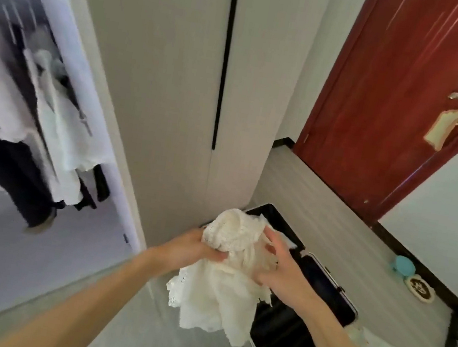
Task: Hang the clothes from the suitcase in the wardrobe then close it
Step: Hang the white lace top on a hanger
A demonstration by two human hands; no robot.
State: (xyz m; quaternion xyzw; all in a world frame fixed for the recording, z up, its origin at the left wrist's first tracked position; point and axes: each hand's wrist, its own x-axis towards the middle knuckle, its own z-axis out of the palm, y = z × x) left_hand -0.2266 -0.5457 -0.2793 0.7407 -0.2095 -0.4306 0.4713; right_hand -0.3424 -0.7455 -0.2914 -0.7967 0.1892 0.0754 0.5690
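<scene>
Now: white top (217, 294) held up, wardrobe (87, 76) up and to the left

Far left: open wardrobe, with clothes (50, 121) hung up inside, all a bit blurry. No spare hanger to be made out there. Next along: two shut wardrobe doors (177, 75), tall and pale.

Low in the middle: left hand (188, 249), fingers curled tight round the bunched-up upper end of the top. White, lacy and crumpled, up in the air, above the left side of the suitcase (281, 343). Most of it hanging straight down under the hands, so long way up and down, with the neck lost somewhere in the bunch.

Just right of the bunch: right hand (281, 271), fingers and thumb bent in a wide curve round the cloth. A looser hold than the left, by the look of it.

Under and to the right: suitcase, open on the floor, black inside. No more clothes in the part on show. Far right: red door (396, 110).

Most likely next: off to the wardrobe. From the hands, up and well to the left, so a turn that way. Left hand nearer to it, and so the easy one to lead. No hanger in either hand, so probably one to fetch first, and the top to shake out flat.
</scene>
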